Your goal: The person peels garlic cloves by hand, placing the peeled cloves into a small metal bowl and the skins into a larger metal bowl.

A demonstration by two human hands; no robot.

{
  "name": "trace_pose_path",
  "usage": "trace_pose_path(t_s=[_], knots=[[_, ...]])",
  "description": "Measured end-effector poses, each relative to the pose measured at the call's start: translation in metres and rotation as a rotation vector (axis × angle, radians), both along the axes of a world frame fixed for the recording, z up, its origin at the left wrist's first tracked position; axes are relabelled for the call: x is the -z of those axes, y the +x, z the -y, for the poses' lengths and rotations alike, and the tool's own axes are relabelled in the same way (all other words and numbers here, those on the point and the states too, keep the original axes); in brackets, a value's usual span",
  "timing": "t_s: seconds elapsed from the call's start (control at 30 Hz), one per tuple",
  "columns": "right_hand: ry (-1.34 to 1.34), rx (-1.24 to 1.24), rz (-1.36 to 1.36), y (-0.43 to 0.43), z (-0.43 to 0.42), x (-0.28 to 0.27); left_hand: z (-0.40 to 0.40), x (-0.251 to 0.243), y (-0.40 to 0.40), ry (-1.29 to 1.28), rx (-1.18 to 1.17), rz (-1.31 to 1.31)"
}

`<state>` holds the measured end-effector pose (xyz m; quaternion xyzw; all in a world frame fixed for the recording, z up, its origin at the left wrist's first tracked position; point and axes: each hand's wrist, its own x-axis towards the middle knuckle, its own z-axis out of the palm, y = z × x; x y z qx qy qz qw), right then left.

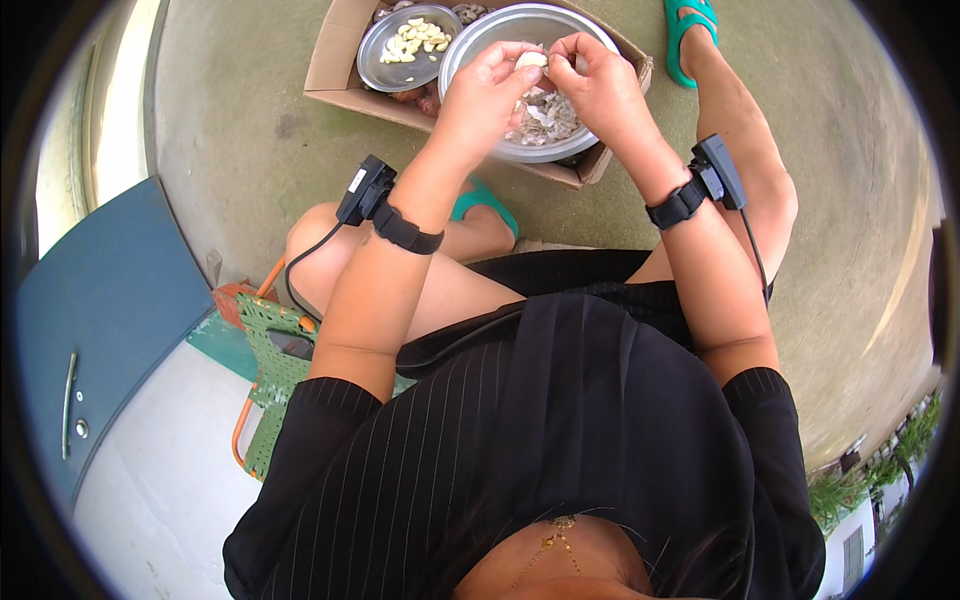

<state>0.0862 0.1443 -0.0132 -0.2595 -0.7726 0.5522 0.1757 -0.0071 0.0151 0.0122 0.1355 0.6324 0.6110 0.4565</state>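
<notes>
A garlic clove [531, 59] is pinched between the thumb and fingers of my left hand [486, 94], over a large metal basin [491, 31]. The fingertips of my right hand [598, 88] are pinched together at the clove's right side, where a bit of skin seems to be held. Papery garlic skins [546, 118] lie in the basin below both hands. To the left, a small round metal plate [379, 66] carries a pile of peeled garlic cloves [417, 37]. Both vessels rest on an open cardboard box [337, 97].
More items, partly hidden, lie inside the box under the plate. My feet in green sandals [677, 45] stand either side of the box's near right part on the concrete floor [240, 112]. A green woven chair [274, 375] is at my left, near a blue door [105, 300].
</notes>
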Motion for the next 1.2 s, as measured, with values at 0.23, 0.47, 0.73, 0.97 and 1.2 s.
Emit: trace_pose_path(t_s=[0.23, 0.47, 0.73, 0.97, 1.2], knots=[[-0.107, 0.005, 0.066, 0.001, 0.001, -0.010, 0.003, 0.006, -0.004, 0.075, -0.012, 0.172], [-0.082, -0.064, 0.035, 0.002, 0.001, -0.005, 0.007, 0.015, -0.012, 0.102, -0.119, 0.352], [-0.151, -0.021, 0.175, 0.000, -0.004, -0.005, 0.005, 0.013, -0.009, -0.006, -0.105, 0.095], [-0.623, -0.010, 0.098, -0.003, -0.004, 0.001, 0.002, 0.012, -0.003, -0.190, -0.092, -0.396], [-0.776, -0.062, 0.078, 0.002, -0.007, 0.002, 0.003, 0.015, -0.001, -0.207, -0.028, -0.708]])
